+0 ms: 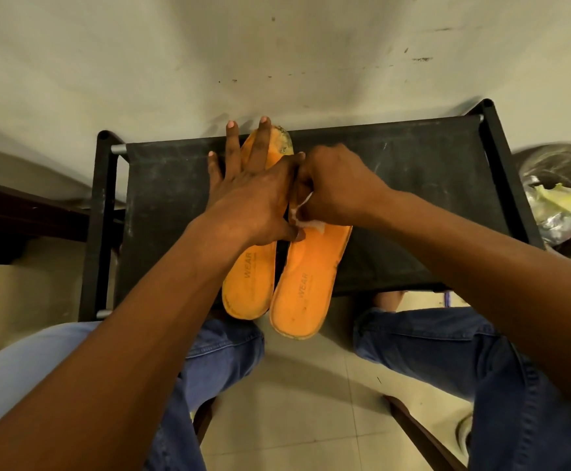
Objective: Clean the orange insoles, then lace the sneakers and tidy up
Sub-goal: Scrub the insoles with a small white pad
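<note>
Left hand flat, fingers spread, grip open, pinning left insole on black fabric bench so it stays put. Right of it, right hand grip closed round damp white wipe, scrubbing right insole. Both orange foam, soft, grimy-edged, heels overhanging bench front. Bin right of bench.

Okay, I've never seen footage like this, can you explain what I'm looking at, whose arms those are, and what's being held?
There is no machine here. A camera worn on a person's head looks down at their own two hands. Two orange insoles lie side by side on a black fabric rack. The left hand presses flat on the left insole. The right hand has its grip on a small white wipe, rubbing the right insole. The person's jeans show below, and a bin stands at right.
</note>
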